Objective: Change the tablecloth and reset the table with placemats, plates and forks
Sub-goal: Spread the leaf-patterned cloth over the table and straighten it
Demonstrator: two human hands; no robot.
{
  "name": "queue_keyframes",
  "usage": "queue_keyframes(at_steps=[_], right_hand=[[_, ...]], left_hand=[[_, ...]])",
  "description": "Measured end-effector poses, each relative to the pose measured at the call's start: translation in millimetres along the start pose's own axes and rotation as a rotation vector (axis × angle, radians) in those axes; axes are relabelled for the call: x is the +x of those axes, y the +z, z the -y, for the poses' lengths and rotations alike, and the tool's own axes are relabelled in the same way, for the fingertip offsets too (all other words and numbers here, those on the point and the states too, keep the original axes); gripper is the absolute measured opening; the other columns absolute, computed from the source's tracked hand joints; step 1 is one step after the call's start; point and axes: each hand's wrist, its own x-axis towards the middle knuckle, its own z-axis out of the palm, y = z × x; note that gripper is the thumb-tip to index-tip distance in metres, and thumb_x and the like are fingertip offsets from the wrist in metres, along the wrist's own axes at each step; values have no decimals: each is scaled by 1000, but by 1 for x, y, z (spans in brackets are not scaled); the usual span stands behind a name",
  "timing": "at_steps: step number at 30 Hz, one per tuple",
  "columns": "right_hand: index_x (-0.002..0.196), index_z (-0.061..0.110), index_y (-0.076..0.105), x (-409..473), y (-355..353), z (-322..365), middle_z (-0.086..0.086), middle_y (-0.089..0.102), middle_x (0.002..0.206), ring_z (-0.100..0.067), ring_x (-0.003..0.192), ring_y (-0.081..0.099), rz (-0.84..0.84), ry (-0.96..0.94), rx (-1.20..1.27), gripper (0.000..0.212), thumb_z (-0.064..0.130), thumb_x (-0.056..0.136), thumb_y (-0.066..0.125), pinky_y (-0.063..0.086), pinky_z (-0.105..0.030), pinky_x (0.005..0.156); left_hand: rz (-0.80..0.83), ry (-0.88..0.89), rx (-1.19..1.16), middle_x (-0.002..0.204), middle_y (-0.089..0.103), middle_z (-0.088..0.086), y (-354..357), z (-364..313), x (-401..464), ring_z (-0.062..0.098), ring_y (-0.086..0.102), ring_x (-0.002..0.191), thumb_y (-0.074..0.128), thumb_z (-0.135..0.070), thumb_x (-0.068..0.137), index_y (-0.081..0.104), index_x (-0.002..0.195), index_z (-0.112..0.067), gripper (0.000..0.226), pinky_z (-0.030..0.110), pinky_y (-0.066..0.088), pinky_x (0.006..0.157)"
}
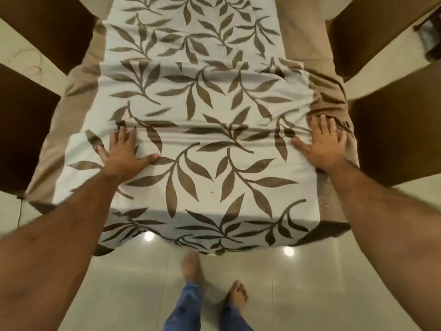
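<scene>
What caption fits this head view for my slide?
Left hand and right hand press flat on the leaf-print tablecloth, bunched into folds across the table.

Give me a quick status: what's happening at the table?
Left hand and right hand flat, pressing cream leaf-print tablecloth. Cloth rumpled between hands. No placemats, plates or forks in view.

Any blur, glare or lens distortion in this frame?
Head view: strong wide-angle bending at the edges; motion blur on the bare feet and dark brown chairs; two ceiling-light glare spots on the glossy tiled floor; the white leaf-patterned tablecloth is evenly lit.
</scene>
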Motion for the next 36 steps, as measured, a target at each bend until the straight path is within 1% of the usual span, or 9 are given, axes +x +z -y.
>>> queue_keyframes(at_steps=[7,11,15,20,23,28,31,34,36], right_hand=[[156,27,-3,42,-24,5,-1,-10,165,-25,152,-8,85,45,20,96,83,83,24,-3,-51,120],[146,17,35,44,-38,35,-13,32,155,-34,144,25,-163,91,45,81,69,85,44,23,-55,117],[145,17,35,25,-29,67,-13,27,156,-35,143,22,-226,113,234,65,33,87,60,25,-51,115],[149,30,30,31,-18,70,-3,15,163,-26,150,6,-103,124,225,55,45,97,40,9,-49,121],[150,33,28,40,-30,70,0,16,163,-27,149,9,-60,157,162,62,57,94,41,12,-51,119],[149,23,27,69,-59,82,-14,23,158,-38,144,22,99,239,159,79,60,85,55,25,-55,116],[137,16,41,77,-74,99,-20,38,142,-39,131,36,-41,275,158,64,42,84,64,38,-52,104],[130,14,47,91,-79,110,-19,45,129,-37,118,44,-221,208,214,50,37,87,60,43,-47,95],[138,20,42,108,-80,112,-18,41,139,-37,126,41,-175,196,230,54,47,93,52,40,-49,102]], left_hand=[[-28,18,-69,164,6,4,-14,-20,25,26,5,151,51,-75,81,13,156,-25,98,55,6,117],[-275,-13,-393,135,49,15,-34,-15,25,35,45,126,60,-51,87,52,135,-17,60,47,40,105],[-281,-155,-272,146,40,17,-47,9,33,39,40,131,60,-43,90,45,141,-19,58,54,33,111],[-43,-247,-212,164,11,-1,-56,32,70,26,10,150,26,-57,99,20,154,-30,61,64,3,116],[-6,-201,-114,165,2,-1,-62,30,91,25,3,151,24,-69,94,14,154,-35,71,63,-3,115],[-32,-146,-156,162,14,7,-77,12,122,31,12,149,50,-66,87,23,152,-28,80,57,9,118],[-208,-117,-242,141,44,13,-84,-3,128,33,41,129,69,-46,81,47,133,-21,62,48,35,110],[-223,-80,-337,137,44,12,-86,-11,139,32,44,125,66,-38,83,48,131,-23,54,46,42,105],[-161,-123,-326,142,41,13,-91,-13,152,33,44,128,58,-40,90,46,137,-21,52,47,41,106]])
